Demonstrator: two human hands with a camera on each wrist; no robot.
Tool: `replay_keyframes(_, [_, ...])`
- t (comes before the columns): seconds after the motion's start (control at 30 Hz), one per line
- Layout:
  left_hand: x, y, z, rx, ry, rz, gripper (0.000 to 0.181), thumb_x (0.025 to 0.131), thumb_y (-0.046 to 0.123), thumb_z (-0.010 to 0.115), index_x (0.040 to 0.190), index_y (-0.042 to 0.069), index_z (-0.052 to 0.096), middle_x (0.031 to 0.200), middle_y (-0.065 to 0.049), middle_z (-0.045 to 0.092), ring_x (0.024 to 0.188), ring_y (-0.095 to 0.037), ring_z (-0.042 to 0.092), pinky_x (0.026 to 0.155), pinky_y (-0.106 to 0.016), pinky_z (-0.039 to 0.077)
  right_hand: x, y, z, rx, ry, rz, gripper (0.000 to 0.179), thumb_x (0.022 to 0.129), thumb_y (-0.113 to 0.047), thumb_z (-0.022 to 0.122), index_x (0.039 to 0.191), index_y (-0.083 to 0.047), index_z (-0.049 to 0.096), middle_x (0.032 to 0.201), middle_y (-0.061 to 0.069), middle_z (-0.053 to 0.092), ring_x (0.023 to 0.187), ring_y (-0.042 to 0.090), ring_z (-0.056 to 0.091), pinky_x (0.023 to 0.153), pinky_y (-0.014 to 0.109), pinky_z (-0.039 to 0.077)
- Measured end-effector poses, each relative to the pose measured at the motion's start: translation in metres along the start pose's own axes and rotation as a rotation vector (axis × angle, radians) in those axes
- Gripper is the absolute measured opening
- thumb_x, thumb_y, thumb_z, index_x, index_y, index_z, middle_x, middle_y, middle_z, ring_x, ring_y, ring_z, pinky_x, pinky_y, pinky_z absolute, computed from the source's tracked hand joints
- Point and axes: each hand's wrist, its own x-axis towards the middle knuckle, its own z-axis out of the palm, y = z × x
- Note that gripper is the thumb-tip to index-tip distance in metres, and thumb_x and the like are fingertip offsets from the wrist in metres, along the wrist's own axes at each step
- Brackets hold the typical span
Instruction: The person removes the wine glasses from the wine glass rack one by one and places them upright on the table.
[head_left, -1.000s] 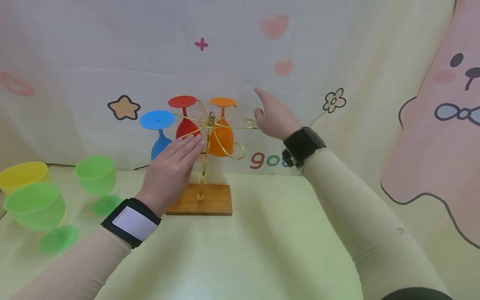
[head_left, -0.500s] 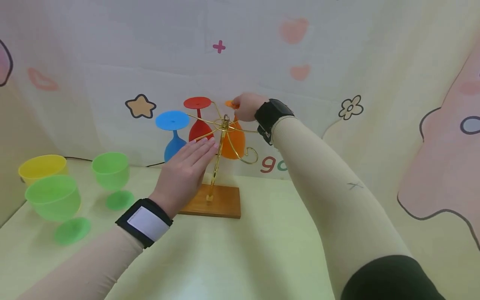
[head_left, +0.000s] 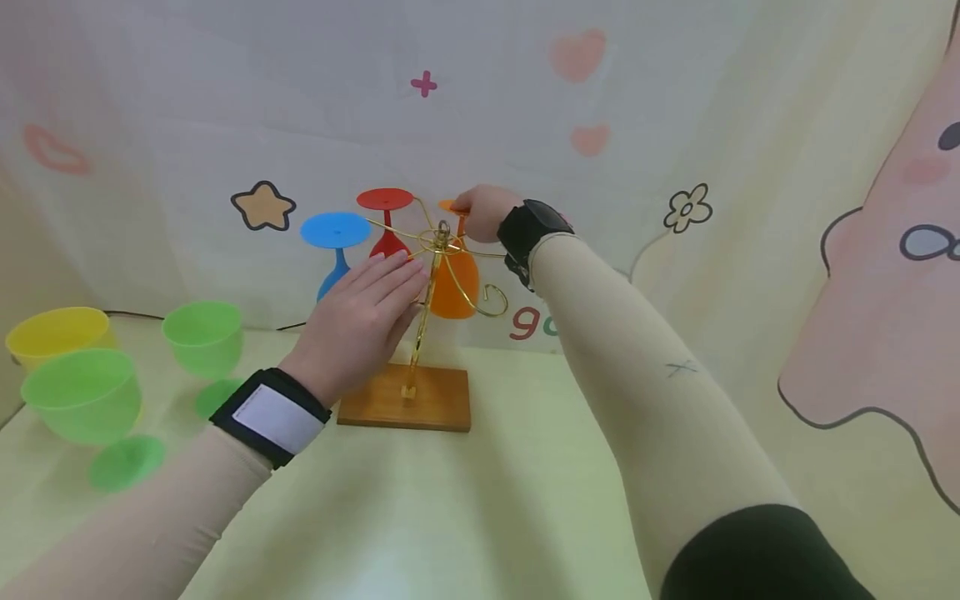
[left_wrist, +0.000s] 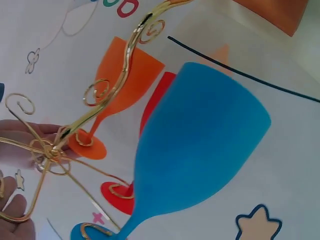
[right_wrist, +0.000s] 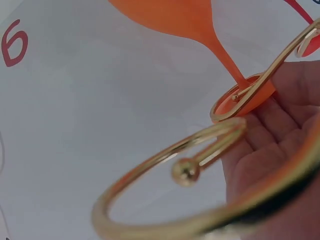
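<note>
A gold wire rack (head_left: 442, 240) on a wooden base (head_left: 442, 400) carries upside-down plastic goblets, their feet caught in its curled hooks. They are a blue goblet (left_wrist: 200, 140), a red goblet (head_left: 386, 200) and an orange goblet (head_left: 454, 283). My right hand (head_left: 486, 212) reaches over the rack, its fingers laid against the orange goblet's foot (right_wrist: 262, 100). Straight fingers of my left hand (head_left: 360, 308) lie by the front wire arm; in the left wrist view its fingertips (left_wrist: 17, 207) overlap a hook. In the head view, this hand hides part of the red and blue bowls.
At left on the pale table (head_left: 525, 500) stand two upright green goblets (head_left: 202, 337) and a yellow goblet (head_left: 60, 333). A printed cloth (head_left: 495, 108) hangs close behind the rack. A front-right hook (head_left: 491, 300) holds no goblet.
My right hand has moved left from beside the rack to the orange goblet's foot and stayed there. The left hand has kept its place by the rack. The head view has shifted slightly.
</note>
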Motion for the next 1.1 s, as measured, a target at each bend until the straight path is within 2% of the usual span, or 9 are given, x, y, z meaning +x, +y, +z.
replay_keyframes(0.13, [-0.006,-0.005,-0.002,-0.010,0.005,-0.006,0.051,0.090,0.020,0.064,0.136,0.003,0.052,0.135,-0.015,0.057,0.130,-0.026,0.042,0.107,-0.048,0.040,-0.002,-0.009,0.002,0.011,0.018,-0.002,0.047,0.095,-0.005,0.044,0.140,-0.015,0.050,0.128,0.011,0.057,0.104,0.027,0.046,0.097,0.034,0.046])
replay_keyframes(0.3, [-0.014,-0.005,-0.005,0.033,0.042,-0.015,0.051,0.088,0.014,0.067,0.136,0.002,0.052,0.133,-0.016,0.059,0.128,-0.025,0.045,0.106,-0.047,0.042,0.003,-0.016,0.003,0.029,0.014,0.011,0.049,0.095,-0.006,0.043,0.142,-0.017,0.047,0.132,0.009,0.055,0.106,0.025,0.045,0.097,0.031,0.046])
replay_keyframes(0.4, [-0.013,-0.006,-0.004,0.041,0.058,-0.013,0.051,0.085,0.011,0.069,0.133,0.002,0.055,0.130,-0.016,0.061,0.125,-0.025,0.048,0.104,-0.047,0.045,0.004,-0.012,0.003,0.042,0.013,0.032,0.049,0.095,-0.006,0.043,0.143,-0.017,0.046,0.132,0.009,0.054,0.106,0.025,0.045,0.100,0.032,0.045])
replay_keyframes(0.53, [-0.010,-0.005,-0.001,0.053,0.050,-0.008,0.052,0.082,0.008,0.072,0.132,0.003,0.057,0.128,-0.015,0.063,0.123,-0.026,0.050,0.101,-0.046,0.046,0.000,0.000,0.005,0.061,0.019,0.048,0.048,0.097,-0.006,0.041,0.143,-0.016,0.045,0.130,0.010,0.054,0.106,0.026,0.045,0.097,0.033,0.046])
replay_keyframes(0.73, [-0.009,-0.003,0.000,0.085,0.027,-0.015,0.052,0.081,0.007,0.072,0.131,0.004,0.058,0.128,-0.014,0.063,0.121,-0.025,0.052,0.101,-0.045,0.047,-0.010,0.007,0.005,0.038,0.006,0.064,0.054,0.096,0.000,0.043,0.147,-0.016,0.039,0.141,0.012,0.048,0.111,0.027,0.044,0.100,0.035,0.045])
replay_keyframes(0.9, [-0.010,-0.003,0.000,0.097,0.028,-0.023,0.050,0.081,0.006,0.072,0.130,0.004,0.059,0.127,-0.014,0.063,0.121,-0.025,0.052,0.101,-0.045,0.047,-0.017,0.009,0.006,0.007,0.021,0.066,0.061,0.094,0.006,0.043,0.149,-0.018,0.034,0.146,0.013,0.043,0.112,0.027,0.044,0.089,0.033,0.047])
replay_keyframes(0.97, [-0.010,-0.003,0.001,0.099,0.032,-0.024,0.049,0.082,0.007,0.071,0.129,0.004,0.059,0.127,-0.014,0.064,0.120,-0.025,0.052,0.101,-0.045,0.047,-0.019,0.009,0.005,-0.012,0.035,0.054,0.062,0.093,0.008,0.042,0.149,-0.018,0.036,0.146,0.014,0.044,0.112,0.027,0.045,0.087,0.033,0.047])
replay_keyframes(1.1, [-0.010,-0.002,0.000,0.108,0.035,-0.018,0.049,0.083,0.010,0.071,0.130,0.004,0.059,0.126,-0.015,0.064,0.119,-0.025,0.053,0.101,-0.044,0.047,-0.021,0.008,0.003,-0.054,0.076,0.015,0.059,0.091,0.009,0.046,0.145,-0.014,0.043,0.141,0.016,0.050,0.110,0.029,0.048,0.094,0.037,0.047])
